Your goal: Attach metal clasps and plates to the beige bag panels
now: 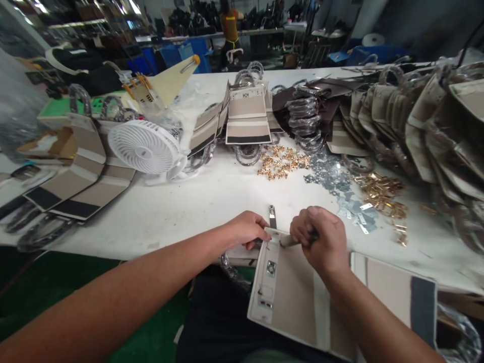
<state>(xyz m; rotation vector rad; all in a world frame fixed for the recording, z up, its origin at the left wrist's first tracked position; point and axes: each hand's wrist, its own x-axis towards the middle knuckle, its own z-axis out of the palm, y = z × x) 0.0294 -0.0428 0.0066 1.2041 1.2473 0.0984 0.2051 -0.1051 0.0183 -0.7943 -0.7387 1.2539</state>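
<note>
A beige bag panel with a white strip and metal fittings along one edge lies over the table's front edge, across my lap. My left hand pinches its upper corner, thumb and fingers closed around the edge. My right hand makes a fist around a tool, of which only a pale, blunt, rod-like part shows. That part touches the panel near the corner my left hand holds; its exact kind is hidden by my fingers. A dark strap with a metal clasp lies just beyond the corner.
Gold-coloured hardware, grey metal plates and more gold pieces lie in heaps on the white table. Bag panels with wrapped handles stand behind and at the right. A white fan stands left. Someone is far behind.
</note>
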